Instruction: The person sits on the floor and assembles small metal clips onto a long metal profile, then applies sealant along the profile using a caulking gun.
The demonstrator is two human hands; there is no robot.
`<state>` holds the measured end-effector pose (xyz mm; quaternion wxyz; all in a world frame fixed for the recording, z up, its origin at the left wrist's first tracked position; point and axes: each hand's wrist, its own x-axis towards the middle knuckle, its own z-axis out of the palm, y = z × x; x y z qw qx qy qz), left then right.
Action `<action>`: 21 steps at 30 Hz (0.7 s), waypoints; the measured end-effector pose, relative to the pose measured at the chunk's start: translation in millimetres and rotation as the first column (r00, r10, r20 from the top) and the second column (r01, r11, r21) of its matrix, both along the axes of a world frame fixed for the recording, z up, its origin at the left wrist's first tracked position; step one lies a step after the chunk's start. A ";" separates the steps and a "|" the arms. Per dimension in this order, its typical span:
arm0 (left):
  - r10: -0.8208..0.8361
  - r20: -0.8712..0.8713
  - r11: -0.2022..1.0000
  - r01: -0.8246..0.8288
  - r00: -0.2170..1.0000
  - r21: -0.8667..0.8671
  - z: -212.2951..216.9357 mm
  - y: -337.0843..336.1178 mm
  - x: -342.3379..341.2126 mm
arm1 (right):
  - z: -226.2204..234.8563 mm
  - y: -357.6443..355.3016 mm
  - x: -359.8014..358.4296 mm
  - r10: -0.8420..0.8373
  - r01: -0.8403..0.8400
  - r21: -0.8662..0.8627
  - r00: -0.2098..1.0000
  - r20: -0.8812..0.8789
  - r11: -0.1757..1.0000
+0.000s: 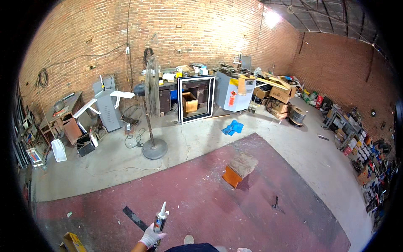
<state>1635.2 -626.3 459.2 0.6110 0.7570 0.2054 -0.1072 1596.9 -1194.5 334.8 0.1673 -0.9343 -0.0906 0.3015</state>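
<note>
My left hand (150, 238), in a white glove, is closed around a sealant cartridge (160, 221). The cartridge stands nearly upright, its pale cone nozzle pointing up. Beside that hand, a flat black strip (135, 218) lies on the dark red floor sheet (180, 193). At the lower edge, a sliver of white and pink looks like the glove of my right hand (244, 250); its fingers are hidden. Between the hands, a pale round thing (189, 239) shows low in the view, too little of it to name.
A small wooden stool or box (240, 168) and a small black tool (275, 203) are on the sheet ahead. Farther off are a pedestal fan (154, 149), a black-and-white frame (180, 101), a grey cabinet (237, 94) and blue plastic (233, 127). A yellow box (74, 242) sits lower left.
</note>
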 end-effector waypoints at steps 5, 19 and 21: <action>-0.050 0.026 0.997 0.051 0.998 -0.066 48.6 -1.9 195.8 | -16.7 20.5 131.9 -0.197 0.196 0.098 0.980 -0.005 0.976; -0.146 0.187 0.984 0.162 0.971 -0.071 75.3 -38.1 636.0 | 69.1 97.2 721.8 0.133 -0.186 0.287 0.972 0.192 0.940; -0.189 0.181 0.980 0.196 0.965 -0.025 92.0 -35.7 685.3 | 144.1 152.6 807.9 0.159 -0.293 0.415 0.931 0.328 0.861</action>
